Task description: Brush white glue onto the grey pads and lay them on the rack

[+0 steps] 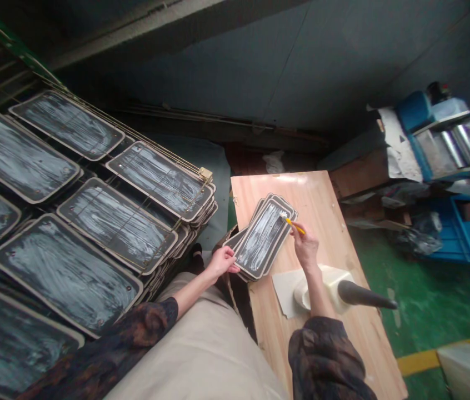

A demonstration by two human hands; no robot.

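A small stack of dark rectangular panels with pale rims lies tilted on the wooden table (276, 328). White streaks cover the top panel (262, 236). My left hand (221, 261) pinches that panel's near left corner between thumb and fingers. In my right hand (305, 244) is a brush with a yellow handle (295, 225), its pale tip touching the panel's far right end. Under my right forearm, a white plastic bottle (335, 286) with a dark conical nozzle (366, 294) lies on a pale sheet (283, 289).
To the left, wire racks (135, 205) hold rows of similar streaked panels (68, 272), some stacked. On the right are a blue crate (468, 233), plastic bags and a cluttered shelf (447, 119). A grey wall (293, 72) stands behind the table; the floor (422, 300) is green with a yellow line.
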